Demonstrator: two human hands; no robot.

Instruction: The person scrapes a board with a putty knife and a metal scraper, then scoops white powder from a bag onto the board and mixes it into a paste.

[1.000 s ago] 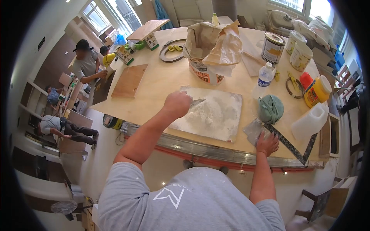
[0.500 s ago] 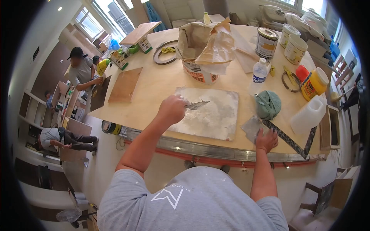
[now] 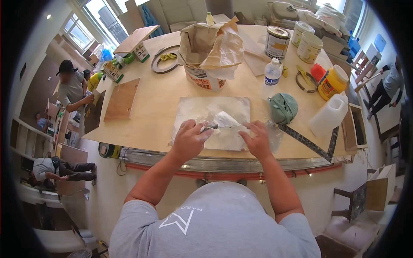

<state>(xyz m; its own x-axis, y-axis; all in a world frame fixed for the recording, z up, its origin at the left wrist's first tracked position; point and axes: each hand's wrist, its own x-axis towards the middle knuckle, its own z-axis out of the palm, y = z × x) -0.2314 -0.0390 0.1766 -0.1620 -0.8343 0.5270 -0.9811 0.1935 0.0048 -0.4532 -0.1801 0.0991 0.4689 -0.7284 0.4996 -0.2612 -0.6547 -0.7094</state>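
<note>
My left hand [image 3: 189, 138] is closed round a putty knife [image 3: 209, 128], its blade pointing right and loaded with white putty [image 3: 224, 120]. Beneath it lies a pale, putty-smeared board [image 3: 189, 109] near the table's front edge. My right hand [image 3: 259, 139] is over the board's right edge, thumb and forefinger apart and close to the blade's tip. A thin grey sheet [image 3: 276, 136] lies partly hidden beside that hand. Further right are a ball of green twine [image 3: 284, 109] and a black speckled angle strip [image 3: 304, 142].
A paper-lined bucket [image 3: 205, 79] stands behind the board. Along the right are a water bottle [image 3: 272, 73], a paint can [image 3: 277, 43], a yellow glue jar [image 3: 332, 81] and a white jug [image 3: 329, 116]. A wooden panel [image 3: 121, 99] lies left; a person [image 3: 73, 88] works beyond it.
My right hand has left the grey sheet and moved left to the knife's tip. My left hand has lowered the knife, and white putty now shows on its blade. The view has shifted.
</note>
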